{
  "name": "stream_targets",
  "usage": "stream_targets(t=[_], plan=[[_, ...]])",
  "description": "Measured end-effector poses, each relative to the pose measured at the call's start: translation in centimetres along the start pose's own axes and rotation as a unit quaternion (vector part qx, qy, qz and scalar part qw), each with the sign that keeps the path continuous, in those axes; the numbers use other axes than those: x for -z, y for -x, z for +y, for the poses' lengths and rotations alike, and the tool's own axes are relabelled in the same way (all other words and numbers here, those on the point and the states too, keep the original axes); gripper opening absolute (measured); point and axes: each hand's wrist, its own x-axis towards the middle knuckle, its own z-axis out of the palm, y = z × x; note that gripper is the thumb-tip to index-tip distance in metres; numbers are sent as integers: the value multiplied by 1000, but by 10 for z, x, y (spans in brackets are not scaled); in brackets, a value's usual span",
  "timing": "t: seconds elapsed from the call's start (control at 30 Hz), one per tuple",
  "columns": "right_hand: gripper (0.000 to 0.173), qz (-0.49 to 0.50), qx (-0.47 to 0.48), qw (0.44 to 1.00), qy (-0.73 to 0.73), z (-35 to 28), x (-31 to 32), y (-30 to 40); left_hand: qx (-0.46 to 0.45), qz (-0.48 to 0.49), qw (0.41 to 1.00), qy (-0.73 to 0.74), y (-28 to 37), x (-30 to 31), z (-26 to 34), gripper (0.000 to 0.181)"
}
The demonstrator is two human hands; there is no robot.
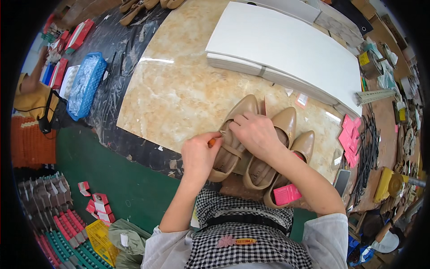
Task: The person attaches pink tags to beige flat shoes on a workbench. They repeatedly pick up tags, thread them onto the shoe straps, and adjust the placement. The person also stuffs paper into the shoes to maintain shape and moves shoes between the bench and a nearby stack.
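Observation:
A beige pointed-toe shoe [244, 105] with a strap [231, 150] lies before me on the table. Over its left side, my left hand [199, 155] grips a small orange-handled tool [211, 142], mostly hidden by the fingers. The fingertips of my right hand [258, 135] are curled over the shoe's opening, and whether they pinch something there is hidden. Beneath my right wrist and forearm sit a second beige shoe [288, 121] and a third [306, 144]. A pink printed tag [287, 194] rests at the third shoe's heel.
A stack of white sheets [285, 47] lies beyond the shoes on the marbled tabletop [168, 97]. At right are pink tags [350, 139], black ties [368, 158] and a phone [342, 180]. A blue basket [88, 85] stands left, near another person [32, 97].

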Motion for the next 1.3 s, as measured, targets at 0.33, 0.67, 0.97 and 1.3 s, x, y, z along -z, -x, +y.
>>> stream_targets(t=[0.33, 0.67, 0.97, 1.3], plan=[[8, 15, -10, 1000, -13, 2, -5, 8, 51, 20, 998, -30, -1, -16, 6, 16], [5, 25, 5, 998, 56, -2, -5, 9, 62, 15, 997, -43, -6, -18, 4, 17], [5, 39, 23, 999, 24, 0, -2, 7, 76, 8, 997, 0, -2, -13, 8, 15], [5, 50, -12, 999, -2, -1, 2, 8, 38, 13, 999, -4, 0, -14, 0, 16]])
